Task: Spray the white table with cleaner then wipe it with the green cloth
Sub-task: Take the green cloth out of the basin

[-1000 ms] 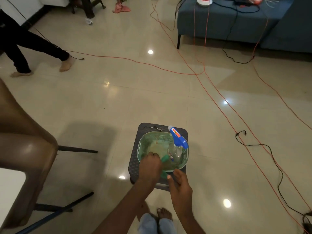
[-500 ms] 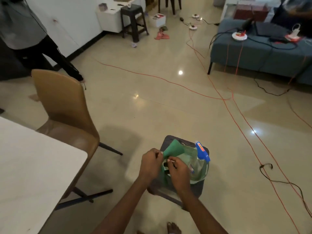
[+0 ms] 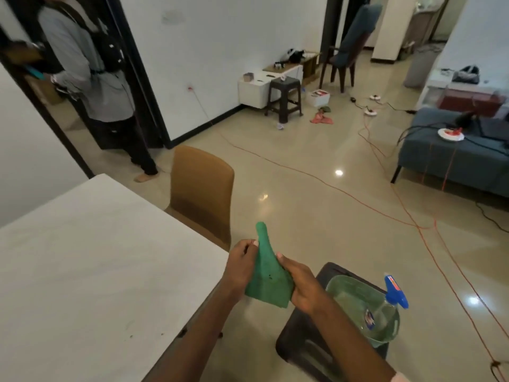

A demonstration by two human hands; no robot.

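Both my hands hold the green cloth up in the air, just right of the white table's near corner. My left hand pinches its left edge near the top. My right hand grips its right side lower down. One corner of the cloth sticks up above my fingers. The spray bottle, clear with a blue trigger head, leans in a pale green basket on a dark stool at the lower right.
A tan chair stands at the table's far right side. A person stands in the doorway at the left. Orange cables run across the glossy floor. A blue sofa is at the right, another dark stool further back.
My hands lifted the green cloth out of the basket and raised it beside the table. My view swung up and left, bringing the table and the room into sight.
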